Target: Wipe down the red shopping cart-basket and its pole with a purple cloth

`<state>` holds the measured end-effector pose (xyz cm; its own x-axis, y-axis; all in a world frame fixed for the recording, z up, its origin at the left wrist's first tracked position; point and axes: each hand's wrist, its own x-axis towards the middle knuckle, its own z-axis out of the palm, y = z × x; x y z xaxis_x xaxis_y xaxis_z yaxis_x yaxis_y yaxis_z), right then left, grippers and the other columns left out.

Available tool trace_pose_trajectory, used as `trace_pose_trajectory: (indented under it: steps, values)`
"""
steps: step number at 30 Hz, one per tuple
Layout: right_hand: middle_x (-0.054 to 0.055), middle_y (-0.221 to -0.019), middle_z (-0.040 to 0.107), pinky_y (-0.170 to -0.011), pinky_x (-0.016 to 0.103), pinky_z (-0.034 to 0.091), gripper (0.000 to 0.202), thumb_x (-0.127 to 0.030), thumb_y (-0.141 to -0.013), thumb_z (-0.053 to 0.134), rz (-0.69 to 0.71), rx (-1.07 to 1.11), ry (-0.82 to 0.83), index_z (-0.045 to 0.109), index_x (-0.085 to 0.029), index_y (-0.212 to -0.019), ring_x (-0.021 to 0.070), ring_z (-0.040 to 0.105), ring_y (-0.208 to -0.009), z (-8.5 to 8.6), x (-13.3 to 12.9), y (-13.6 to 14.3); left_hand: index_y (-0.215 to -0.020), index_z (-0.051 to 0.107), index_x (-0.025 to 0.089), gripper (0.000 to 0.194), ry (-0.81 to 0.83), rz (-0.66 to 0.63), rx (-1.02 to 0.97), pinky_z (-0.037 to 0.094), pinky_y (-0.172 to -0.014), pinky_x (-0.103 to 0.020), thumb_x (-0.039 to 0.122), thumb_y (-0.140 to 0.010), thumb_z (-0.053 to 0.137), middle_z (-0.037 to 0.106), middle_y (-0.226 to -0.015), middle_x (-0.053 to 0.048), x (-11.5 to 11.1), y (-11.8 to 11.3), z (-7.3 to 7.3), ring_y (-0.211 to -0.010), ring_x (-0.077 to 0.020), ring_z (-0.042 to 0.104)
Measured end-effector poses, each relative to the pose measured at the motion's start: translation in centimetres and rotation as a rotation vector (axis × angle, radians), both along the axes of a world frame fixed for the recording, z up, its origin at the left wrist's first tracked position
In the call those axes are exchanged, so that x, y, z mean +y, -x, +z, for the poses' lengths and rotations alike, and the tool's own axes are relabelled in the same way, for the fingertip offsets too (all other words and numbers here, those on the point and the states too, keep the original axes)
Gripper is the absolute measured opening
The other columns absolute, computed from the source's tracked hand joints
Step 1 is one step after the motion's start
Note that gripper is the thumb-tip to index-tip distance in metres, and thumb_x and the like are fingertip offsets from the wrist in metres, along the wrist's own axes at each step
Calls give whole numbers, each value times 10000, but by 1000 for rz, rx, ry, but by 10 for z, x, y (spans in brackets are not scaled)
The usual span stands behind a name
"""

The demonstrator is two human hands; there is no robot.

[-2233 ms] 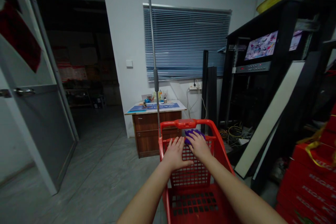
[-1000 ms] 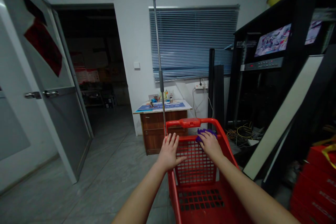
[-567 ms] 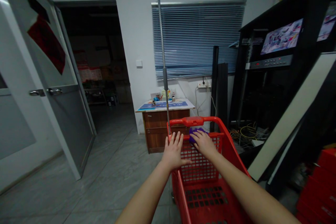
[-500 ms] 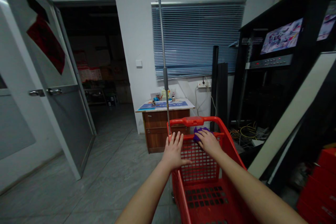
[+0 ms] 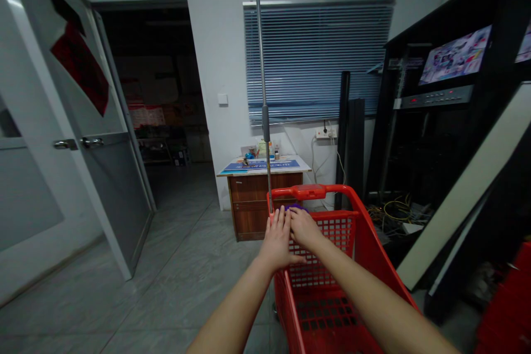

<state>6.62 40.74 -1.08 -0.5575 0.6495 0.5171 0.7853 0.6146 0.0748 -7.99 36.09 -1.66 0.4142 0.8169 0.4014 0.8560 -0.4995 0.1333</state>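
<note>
A red plastic shopping cart (image 5: 348, 213) with a grid back panel stands right in front of me. My left hand (image 5: 277, 240) lies on its near left top corner, fingers stretched and thumb apart, holding nothing. Close beside it, my right hand (image 5: 306, 228) presses a purple cloth (image 5: 297, 207) on the top rim of the back panel. Most of the cloth is hidden under the fingers. A thin metal pole (image 5: 262, 61) rises from the cart's left corner, just beyond my left fingertips. The cart's red handle (image 5: 309, 192) runs behind both hands.
A small wooden desk (image 5: 265, 199) with papers and small items stands behind the cart. On the left, a door (image 5: 112, 177) is open to a dark room. A pale board (image 5: 468, 193) leans against a black rack (image 5: 423, 127) with a screen. Cables (image 5: 396, 210) lie on the floor.
My right hand has slid left along the panel's rim with the purple cloth, up to my left hand. The left hand stays on the corner. The view has shifted slightly.
</note>
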Motion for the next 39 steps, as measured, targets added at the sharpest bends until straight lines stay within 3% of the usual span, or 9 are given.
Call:
trace_pose_trajectory:
  steps: [5,12,16,21,26,32,36,39]
  values:
    - [111,-1305,602,-1040,435,407,478,-254,-852,608,13,-29,1,569,-173,-1321,281,464,-1247,1,3,-14,-1546,-28,141,1452,21,6,-3,107,-1180,-561,568,-493,876,-23,-1610,-214,-3,1,-1,-1483,-355,-30]
    - [95,-1265,630,-1011,444,431,386,-235,-883,561,-122,-2,8,618,-207,-1264,278,513,-1178,2,4,-87,-1543,-79,150,1434,52,-6,16,128,-1186,-521,475,-532,884,-51,-1606,-217,-5,8,6,-1481,-327,-60]
    - [115,-1264,629,-1009,469,425,399,-228,-867,571,-205,37,6,621,-194,-1261,294,512,-1188,-1,-5,-108,-1542,-89,164,1433,66,-30,25,136,-1182,-522,448,-535,889,-54,-1606,-217,-9,12,6,-1480,-328,-56]
    - [107,-1219,652,-1005,422,423,357,-262,-883,556,-201,48,19,644,-190,-1222,272,538,-1142,4,-9,-82,-1531,-145,195,1410,16,-26,-44,148,-1179,-531,403,-578,873,-97,-1606,-206,-13,13,-1,-1479,-329,-68]
    - [89,-1154,676,-977,376,432,298,-290,-885,565,-130,25,43,666,-217,-1156,246,567,-1077,15,-5,-42,-1516,-188,161,1322,-45,104,-181,224,-1169,-497,325,-667,811,-179,-1590,-212,-5,12,-1,-1481,-314,-73]
    - [74,-1196,660,-998,363,429,360,-290,-873,583,-5,-14,68,626,-222,-1224,235,544,-1127,19,7,-10,-1550,9,179,1285,27,76,107,126,-1183,-554,450,-596,826,31,-1625,-154,6,15,10,-1483,-357,-27]
    - [78,-1234,646,-1006,388,441,393,-256,-851,600,52,-16,56,622,-227,-1242,245,537,-1156,15,13,-11,-1552,55,158,1302,61,79,166,105,-1194,-537,433,-552,842,189,-1606,-137,7,22,8,-1484,-365,-8]
    - [85,-1256,636,-1015,426,444,399,-234,-854,584,48,-1,34,621,-233,-1251,256,530,-1184,9,14,-37,-1555,46,178,1268,68,67,181,95,-1195,-537,418,-577,816,210,-1605,-112,8,27,5,-1485,-353,-21]
